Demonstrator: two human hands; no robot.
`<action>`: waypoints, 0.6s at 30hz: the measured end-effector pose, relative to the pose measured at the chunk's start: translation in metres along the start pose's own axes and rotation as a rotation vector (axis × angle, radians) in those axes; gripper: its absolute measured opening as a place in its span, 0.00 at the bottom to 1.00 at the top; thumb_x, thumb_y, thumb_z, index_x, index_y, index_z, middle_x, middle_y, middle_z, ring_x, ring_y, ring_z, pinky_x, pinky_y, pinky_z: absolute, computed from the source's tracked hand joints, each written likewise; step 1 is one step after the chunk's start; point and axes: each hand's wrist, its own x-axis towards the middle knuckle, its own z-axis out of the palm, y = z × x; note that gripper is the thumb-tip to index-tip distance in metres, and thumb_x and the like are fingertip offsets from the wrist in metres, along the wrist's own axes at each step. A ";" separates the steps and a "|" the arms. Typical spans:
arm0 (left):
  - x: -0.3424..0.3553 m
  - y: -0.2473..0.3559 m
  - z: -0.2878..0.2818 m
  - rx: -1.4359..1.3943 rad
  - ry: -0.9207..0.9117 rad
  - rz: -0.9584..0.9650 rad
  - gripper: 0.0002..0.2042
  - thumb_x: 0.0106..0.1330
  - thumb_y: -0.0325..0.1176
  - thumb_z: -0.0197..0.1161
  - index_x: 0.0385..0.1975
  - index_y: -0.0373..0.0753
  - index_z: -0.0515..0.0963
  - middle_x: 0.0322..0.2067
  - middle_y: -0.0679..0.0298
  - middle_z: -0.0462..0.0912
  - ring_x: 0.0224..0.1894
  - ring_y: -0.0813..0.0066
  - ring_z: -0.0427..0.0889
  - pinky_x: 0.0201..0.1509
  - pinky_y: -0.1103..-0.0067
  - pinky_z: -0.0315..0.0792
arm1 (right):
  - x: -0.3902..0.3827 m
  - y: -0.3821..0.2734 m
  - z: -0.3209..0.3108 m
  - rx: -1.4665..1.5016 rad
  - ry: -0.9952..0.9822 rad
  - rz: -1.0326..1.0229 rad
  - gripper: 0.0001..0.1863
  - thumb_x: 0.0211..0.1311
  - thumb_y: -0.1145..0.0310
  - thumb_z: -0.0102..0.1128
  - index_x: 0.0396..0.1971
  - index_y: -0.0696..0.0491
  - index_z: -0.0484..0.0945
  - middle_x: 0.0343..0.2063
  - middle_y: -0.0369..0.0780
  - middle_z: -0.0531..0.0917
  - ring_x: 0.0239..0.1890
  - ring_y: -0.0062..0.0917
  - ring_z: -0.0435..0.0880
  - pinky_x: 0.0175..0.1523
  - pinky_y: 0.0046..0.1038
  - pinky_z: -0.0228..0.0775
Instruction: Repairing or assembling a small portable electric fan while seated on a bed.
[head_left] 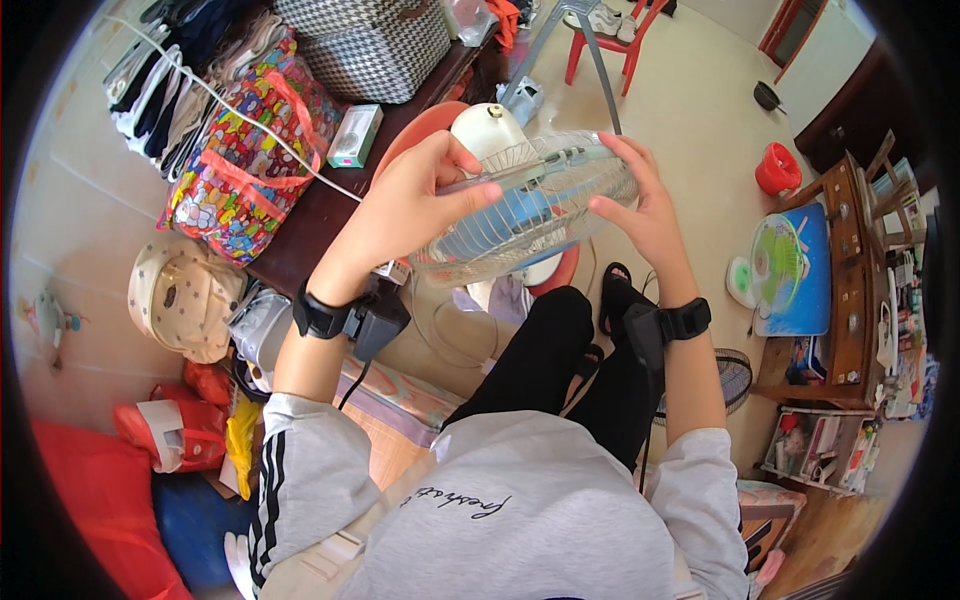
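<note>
A fan (540, 205) with a wire cage and blue blades inside is in front of me, its cage tilted so I look at it from above the rim. The rounded cream motor housing (487, 128) sits behind the cage. My left hand (425, 195) is closed on the cage's left rim, thumb along the near side and fingers curled over the top. At the right end, my right hand (643, 205) spans the rim with its fingers on top and its thumb at the near side. Dark devices are strapped to both wrists.
Left of the fan, a dark table (300, 225) bears a colourful patterned bag (225, 190), a small box (355, 136) and a houndstooth basket (365, 45). Behind it stands a red chair (632, 50) with shoes. A second, green fan (780, 258) is by the wooden drawers (848, 280) at right.
</note>
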 end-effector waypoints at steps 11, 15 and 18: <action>-0.003 0.014 0.013 0.925 0.361 0.699 0.08 0.52 0.26 0.66 0.29 0.32 0.76 0.25 0.57 0.77 0.25 0.61 0.76 0.30 0.74 0.70 | -0.002 0.008 0.002 -0.020 0.041 -0.039 0.34 0.43 0.63 0.70 0.55 0.48 0.71 0.53 0.40 0.67 0.58 0.31 0.64 0.63 0.31 0.54; -0.007 0.011 0.022 0.901 0.325 0.572 0.06 0.56 0.28 0.64 0.30 0.32 0.77 0.22 0.58 0.77 0.21 0.62 0.76 0.26 0.74 0.69 | -0.001 0.012 0.001 -0.024 0.058 -0.041 0.34 0.44 0.62 0.70 0.55 0.48 0.71 0.51 0.40 0.68 0.57 0.32 0.64 0.62 0.31 0.55; -0.002 0.002 0.015 0.747 0.287 0.472 0.08 0.59 0.30 0.62 0.32 0.31 0.78 0.21 0.57 0.78 0.20 0.64 0.77 0.25 0.77 0.68 | 0.000 0.012 0.002 -0.010 0.056 -0.049 0.33 0.44 0.62 0.70 0.55 0.47 0.71 0.51 0.40 0.68 0.57 0.32 0.65 0.62 0.31 0.56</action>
